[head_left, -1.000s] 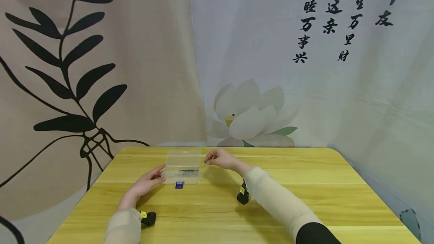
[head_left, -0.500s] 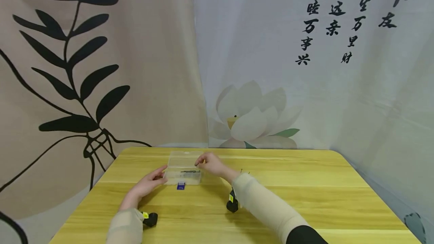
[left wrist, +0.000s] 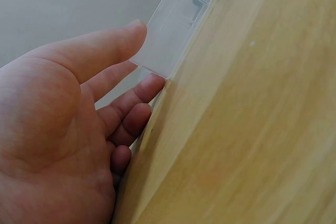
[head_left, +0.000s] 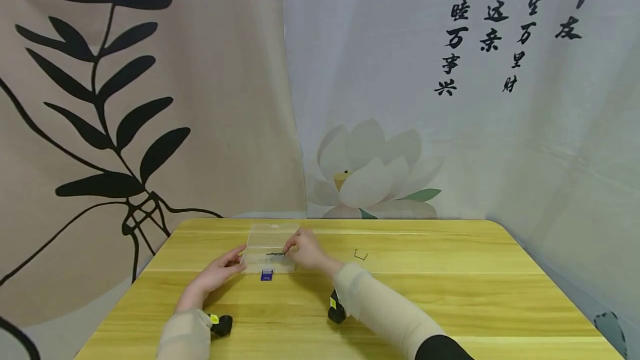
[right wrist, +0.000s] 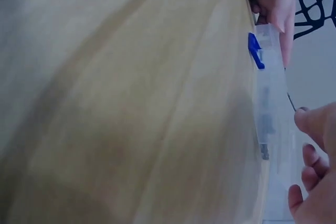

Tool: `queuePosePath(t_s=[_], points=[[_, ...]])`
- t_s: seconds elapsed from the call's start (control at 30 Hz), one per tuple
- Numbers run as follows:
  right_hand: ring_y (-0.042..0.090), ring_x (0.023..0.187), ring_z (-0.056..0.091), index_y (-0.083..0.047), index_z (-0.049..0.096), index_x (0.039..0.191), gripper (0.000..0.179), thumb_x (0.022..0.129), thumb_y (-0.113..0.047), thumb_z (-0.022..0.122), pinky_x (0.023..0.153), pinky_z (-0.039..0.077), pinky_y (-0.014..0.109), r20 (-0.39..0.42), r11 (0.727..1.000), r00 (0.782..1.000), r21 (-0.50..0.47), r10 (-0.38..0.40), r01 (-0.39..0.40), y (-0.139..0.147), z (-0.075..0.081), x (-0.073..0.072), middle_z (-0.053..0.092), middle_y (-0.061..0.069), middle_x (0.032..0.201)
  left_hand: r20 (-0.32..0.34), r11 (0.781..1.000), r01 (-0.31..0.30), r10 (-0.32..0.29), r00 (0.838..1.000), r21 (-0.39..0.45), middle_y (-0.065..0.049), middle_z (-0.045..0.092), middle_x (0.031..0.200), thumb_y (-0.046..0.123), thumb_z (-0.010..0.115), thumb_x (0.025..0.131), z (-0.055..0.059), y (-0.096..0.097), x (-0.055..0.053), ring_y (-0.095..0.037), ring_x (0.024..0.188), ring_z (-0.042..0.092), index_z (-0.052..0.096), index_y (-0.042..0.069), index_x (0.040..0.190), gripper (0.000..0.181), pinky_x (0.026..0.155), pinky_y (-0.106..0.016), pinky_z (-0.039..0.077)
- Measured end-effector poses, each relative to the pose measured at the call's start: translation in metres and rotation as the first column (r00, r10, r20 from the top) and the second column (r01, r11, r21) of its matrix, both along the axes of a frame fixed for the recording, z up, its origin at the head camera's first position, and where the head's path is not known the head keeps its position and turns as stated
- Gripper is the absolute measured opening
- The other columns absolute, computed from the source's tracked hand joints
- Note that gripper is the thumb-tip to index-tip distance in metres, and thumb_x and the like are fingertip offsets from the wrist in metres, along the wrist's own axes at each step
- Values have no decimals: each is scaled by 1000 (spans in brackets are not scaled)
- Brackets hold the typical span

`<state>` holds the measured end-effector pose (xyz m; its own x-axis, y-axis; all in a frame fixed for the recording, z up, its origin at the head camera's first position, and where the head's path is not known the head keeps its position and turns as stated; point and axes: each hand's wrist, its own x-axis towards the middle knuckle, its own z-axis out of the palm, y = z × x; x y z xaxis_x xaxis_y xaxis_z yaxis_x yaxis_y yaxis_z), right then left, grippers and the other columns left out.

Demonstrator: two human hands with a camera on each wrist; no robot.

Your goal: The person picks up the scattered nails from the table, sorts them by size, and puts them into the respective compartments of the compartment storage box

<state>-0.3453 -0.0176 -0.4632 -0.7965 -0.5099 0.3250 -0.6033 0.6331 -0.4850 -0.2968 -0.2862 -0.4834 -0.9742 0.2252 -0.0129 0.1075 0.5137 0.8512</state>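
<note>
A clear plastic box (head_left: 253, 264) stands on the table with its lid (head_left: 267, 233) raised at the back and a blue latch (head_left: 266, 275) at the front. Thin dark metal pieces (head_left: 274, 254) lie inside. My left hand (head_left: 216, 272) holds the box's left end, thumb at the upper edge and fingers low at the corner. My right hand (head_left: 309, 250) reaches over the box's right part. In the right wrist view, its thumb and hidden finger pinch a thin dark hex key (right wrist: 291, 101), which slants above the open box; its far end overlaps the left fingers there.
Right of the box, two thin L-shaped hex keys (head_left: 360, 255) lie on the wooden table (head_left: 450, 293). Black wrist cameras (head_left: 336, 308) sit on both forearms. A printed curtain (head_left: 240, 99) hangs behind the table's back edge.
My right hand has moved left from beside the box to over its inside, carrying the hex key. The forearm has uncovered the hex keys on the table. My left hand stays at the box.
</note>
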Motion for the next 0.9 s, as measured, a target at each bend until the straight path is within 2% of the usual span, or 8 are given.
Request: queuePosePath(t_s=[0.17, 0.37, 0.47, 0.6, 0.9], points=[[11, 88, 44, -14, 78, 84, 10, 84, -8, 71, 85, 35, 30, 5, 1000, 1000, 15, 4, -4, -1, -1, 5, 55, -7, 88, -5, 1000, 2, -2, 1000, -6, -19, 49, 127, 22, 60, 98, 0, 1, 0, -33, 115, 45, 35, 2, 149, 61, 96, -47, 38], [8, 85, 44, -16, 78, 84, 10, 85, -10, 71, 87, 33, 30, -33, 998, 999, 65, 20, -18, -1, -1, 7, 58, -9, 87, -6, 1000, 15, -15, 1000, 8, -22, 47, 130, 21, 59, 98, 1, 1, 0, -35, 118, 43, 32, 1, 150, 62, 97, -48, 37], [7, 84, 43, -16, 78, 84, 9, 85, -10, 71, 84, 32, 28, -42, 996, 999, 87, 29, -25, -2, 0, 8, 59, -10, 86, 3, 1000, 10, -10, 1000, 14, -23, 46, 133, 22, 60, 98, 2, 1, 1, -36, 121, 42, 32, 2, 151, 63, 99, -50, 36], [7, 82, 41, -16, 78, 84, 11, 86, -9, 69, 78, 30, 25, -32, 994, 999, 102, 41, -38, -1, 1, 10, 59, -9, 85, 9, 1000, 7, -7, 1000, 6, -23, 45, 134, 22, 60, 98, 1, 1, 2, -37, 123, 41, 32, 3, 151, 63, 99, -51, 35], [8, 84, 39, -17, 77, 84, 12, 87, -9, 70, 76, 31, 23, -22, 993, 999, 108, 39, -37, -1, -1, 10, 54, -9, 86, 2, 1000, 3, -3, 1000, 6, -21, 47, 130, 21, 60, 98, 0, 1, 0, -34, 118, 43, 33, 2, 150, 62, 98, -49, 36]])
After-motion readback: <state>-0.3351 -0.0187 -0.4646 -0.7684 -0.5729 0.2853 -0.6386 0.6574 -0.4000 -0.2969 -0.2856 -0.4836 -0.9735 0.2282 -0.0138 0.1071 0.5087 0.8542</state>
